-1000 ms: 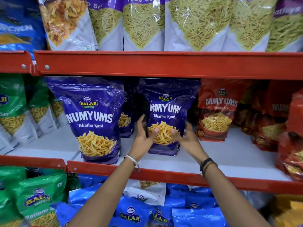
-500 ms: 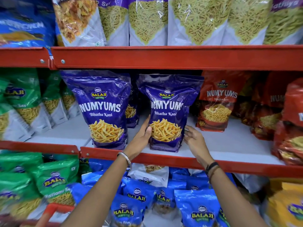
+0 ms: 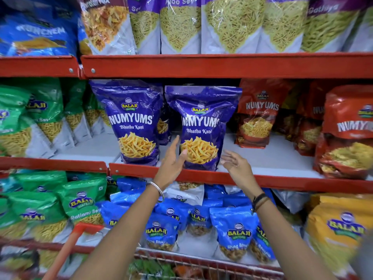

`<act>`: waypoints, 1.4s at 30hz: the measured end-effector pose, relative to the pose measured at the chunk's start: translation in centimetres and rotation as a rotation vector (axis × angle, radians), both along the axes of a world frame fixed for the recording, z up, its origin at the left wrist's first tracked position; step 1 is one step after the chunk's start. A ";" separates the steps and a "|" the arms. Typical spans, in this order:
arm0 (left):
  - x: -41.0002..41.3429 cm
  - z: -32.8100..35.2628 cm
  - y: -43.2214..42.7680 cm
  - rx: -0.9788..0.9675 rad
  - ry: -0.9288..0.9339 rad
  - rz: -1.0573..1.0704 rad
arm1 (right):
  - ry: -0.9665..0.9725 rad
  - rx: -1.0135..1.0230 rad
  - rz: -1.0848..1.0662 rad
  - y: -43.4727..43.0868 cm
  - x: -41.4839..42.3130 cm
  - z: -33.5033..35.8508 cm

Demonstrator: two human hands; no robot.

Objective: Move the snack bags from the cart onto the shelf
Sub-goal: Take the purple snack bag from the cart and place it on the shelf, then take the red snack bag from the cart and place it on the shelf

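Item: purple snack bag (image 3: 201, 128), upright on middle shelf (image 3: 262, 179), front edge, just right of matching purple bag (image 3: 134, 124). Left hand (image 3: 171, 160) spread, thumb at bag's lower left; right hand (image 3: 237, 165) spread, just clear. Advice: release slowly, check bag stands. Change: bag nearer edge than second ago; right hand let go; cart (image 3: 181, 263) rim below

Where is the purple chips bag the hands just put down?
In the head view, the purple bag stands upright at the middle shelf's front edge, between another purple bag and a red bag.
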State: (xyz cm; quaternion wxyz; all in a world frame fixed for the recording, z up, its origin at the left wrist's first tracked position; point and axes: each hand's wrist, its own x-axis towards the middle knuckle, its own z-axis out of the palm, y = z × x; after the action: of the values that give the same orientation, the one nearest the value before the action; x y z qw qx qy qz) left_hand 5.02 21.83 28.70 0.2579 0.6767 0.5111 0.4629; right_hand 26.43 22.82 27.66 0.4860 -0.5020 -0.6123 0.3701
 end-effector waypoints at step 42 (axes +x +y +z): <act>13.3 -30.0 -18.2 -0.792 -0.026 0.237 | -0.183 -0.452 -0.152 -19.8 16.3 -27.6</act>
State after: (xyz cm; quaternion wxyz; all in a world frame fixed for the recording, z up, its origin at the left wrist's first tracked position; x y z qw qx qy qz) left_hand 18.29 3.62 -1.31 0.4498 0.4559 0.7207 0.2655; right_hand 42.74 2.99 0.03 0.3306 -0.6739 -0.5159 0.4129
